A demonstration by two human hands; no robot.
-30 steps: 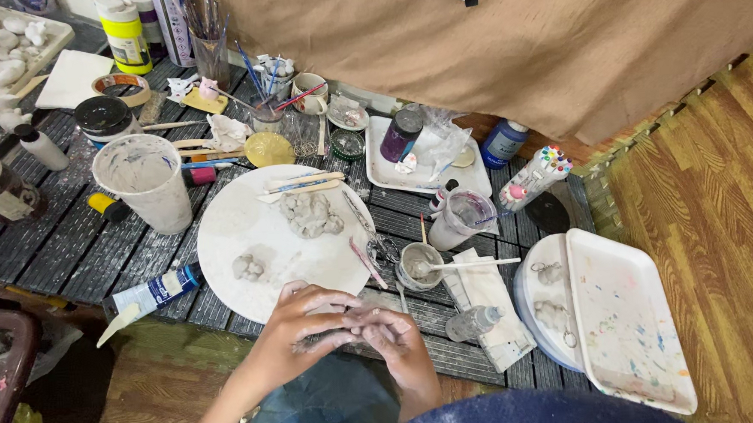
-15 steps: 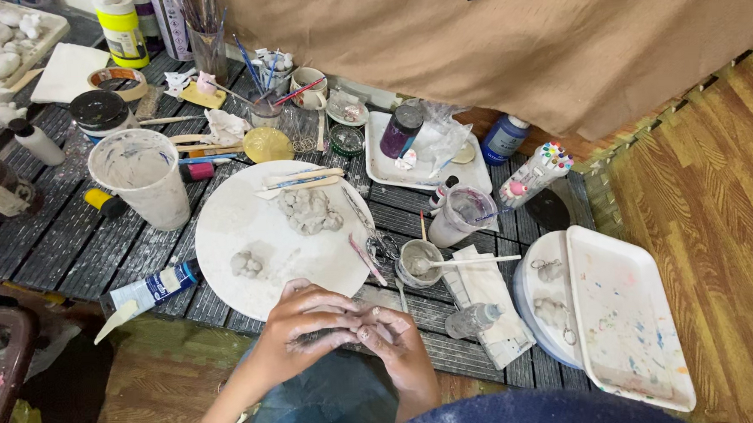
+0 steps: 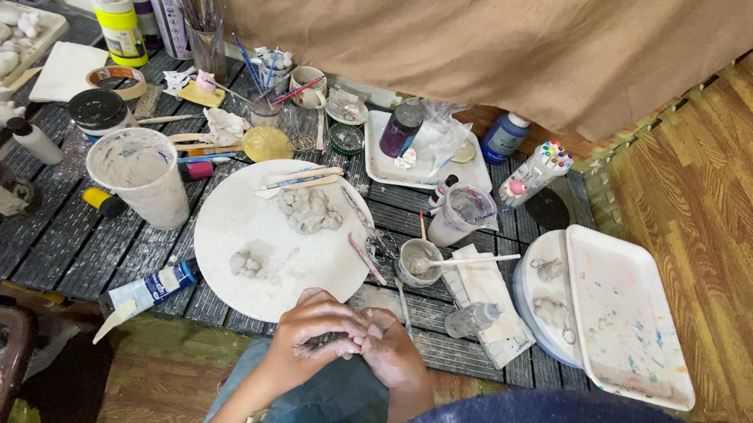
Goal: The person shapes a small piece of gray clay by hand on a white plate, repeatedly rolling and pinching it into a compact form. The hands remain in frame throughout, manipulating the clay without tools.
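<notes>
Left hand [image 3: 314, 331]: at 6 o'clock in the view, just below the near rim of the round board, fingers curled over and pressed against the right hand; grey smears on the knuckles.
Right hand [image 3: 390, 348]: touching the left, fingers bent inward toward it, also coated in grey.
Clay [image 3: 325, 340]: a small grey bit pinched between both hands, mostly hidden by the fingers; only a dull, damp-looking sliver shows, so its shape cannot be told.
Round board [image 3: 248, 222]: white, dusted grey, at 12 o'clock from the hands, lying on the dark slatted table [image 3: 42, 229].
Clay pile [image 3: 308, 211]: lumpy grey pieces on the far side of the board, toward 12 o'clock.
Small lump [image 3: 246, 263]: alone on the board, at 10 o'clock from the hands.
Paint tube [image 3: 145, 292]: white and blue, lying at 9 o'clock, just beside the board's edge.
Cup [image 3: 418, 261]: small, grey-smeared, with a spoon across it, at 2 o'clock.
Bucket [image 3: 140, 177]: white, at 10 o'clock, well beyond the board.
Tray [image 3: 627, 314]: white, paint-flecked, at 3 o'clock.
</notes>
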